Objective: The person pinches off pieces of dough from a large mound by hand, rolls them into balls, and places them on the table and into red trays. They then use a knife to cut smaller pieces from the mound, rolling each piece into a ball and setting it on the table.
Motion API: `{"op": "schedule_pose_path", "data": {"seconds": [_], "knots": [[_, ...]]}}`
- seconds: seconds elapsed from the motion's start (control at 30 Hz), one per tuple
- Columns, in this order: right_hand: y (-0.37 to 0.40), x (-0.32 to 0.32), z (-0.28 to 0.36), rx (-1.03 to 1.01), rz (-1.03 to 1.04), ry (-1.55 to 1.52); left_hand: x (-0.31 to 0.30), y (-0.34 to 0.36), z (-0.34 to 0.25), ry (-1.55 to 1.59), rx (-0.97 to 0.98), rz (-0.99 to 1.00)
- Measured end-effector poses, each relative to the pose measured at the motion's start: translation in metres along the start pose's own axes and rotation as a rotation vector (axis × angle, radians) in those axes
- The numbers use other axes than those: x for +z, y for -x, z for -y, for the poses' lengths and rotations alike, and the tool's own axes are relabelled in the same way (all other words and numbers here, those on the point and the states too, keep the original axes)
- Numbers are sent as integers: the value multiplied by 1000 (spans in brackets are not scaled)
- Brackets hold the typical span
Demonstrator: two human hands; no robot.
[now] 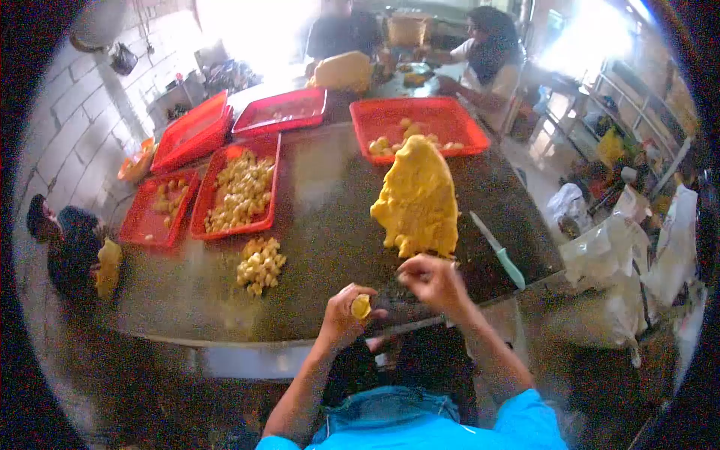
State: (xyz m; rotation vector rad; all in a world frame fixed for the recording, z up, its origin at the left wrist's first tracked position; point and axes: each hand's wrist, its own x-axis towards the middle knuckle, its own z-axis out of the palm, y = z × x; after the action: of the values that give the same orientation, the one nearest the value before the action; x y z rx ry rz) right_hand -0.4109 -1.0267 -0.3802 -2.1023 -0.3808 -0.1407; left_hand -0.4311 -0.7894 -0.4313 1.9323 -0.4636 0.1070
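Note:
My left hand (343, 313) is closed around a small piece of yellow dough (361, 306), just above the table's near edge. My right hand (433, 280) is pinched, its fingertips close to the lower end of a large slab of yellow dough (418, 199); what they hold, if anything, is too small to make out. The slab lies on the dark table (322, 187), its far end against a red tray. Right of it rests a knife (499, 251) with a pale green handle. A pile of small pale pieces (261, 266) sits to the left of my hands.
A red tray (480, 142) with some pieces stands beyond the slab. More red trays stand on the left, one full of pale pieces (244, 187). Two people (491, 52) are at the far end beside a big dough lump (341, 71); another person (75, 240) is at left. Plastic bags (615, 247) hang at right.

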Motion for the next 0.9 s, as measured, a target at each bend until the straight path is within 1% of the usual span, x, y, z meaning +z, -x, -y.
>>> {"op": "schedule_pose_path", "data": {"seconds": [0.03,0.1,0.17,0.23,0.27,0.3,0.33,0.37,0.4,0.43,0.47,0.5,0.53,0.57,0.6,0.63,0.7,0.73,0.8,0.83,0.9], "knots": [[5,16,12,14,-13,-163,-1,2,0,-5,-49,21],[16,43,37,-31,2,-493,0,6,15,-35,3,36],[15,61,34,-353,-20,-5,-1,7,18,-71,52,47],[11,60,34,-340,0,42,-3,6,16,-178,24,89],[5,52,37,-324,101,-20,-6,8,-10,91,-63,57],[1,47,38,-305,205,-84,-5,9,-6,88,-60,47],[-7,45,28,-372,257,-67,-3,14,1,139,-107,89],[-15,40,26,-377,262,-67,-2,16,5,192,-155,132],[-22,34,26,-323,323,-126,-3,13,-3,68,-88,119],[-26,30,24,-265,383,-186,-4,10,-8,68,-95,118],[-31,31,19,-69,530,-217,-6,10,-12,-18,-90,165],[-33,33,14,-64,539,-227,-8,9,-14,-103,-89,211],[-33,35,10,-8,577,-213,-9,9,-15,-103,-111,210],[-31,40,7,52,616,-203,-9,10,-15,-20,-99,179],[-30,43,10,33,571,-169,-5,16,-12,64,-86,152],[-24,40,15,-225,396,-43,6,24,6,60,20,-45],[-7,44,30,-271,108,-78,-3,12,6,-102,-113,-37],[3,45,31,-272,112,-76,-4,9,6,-100,-114,-41],[33,49,32,-384,180,-64,-5,9,2,159,-170,-399],[49,50,37,-377,295,21,-5,9,-2,160,-181,-394],[64,51,20,-341,392,302,-4,7,-11,180,-201,-463]]}}
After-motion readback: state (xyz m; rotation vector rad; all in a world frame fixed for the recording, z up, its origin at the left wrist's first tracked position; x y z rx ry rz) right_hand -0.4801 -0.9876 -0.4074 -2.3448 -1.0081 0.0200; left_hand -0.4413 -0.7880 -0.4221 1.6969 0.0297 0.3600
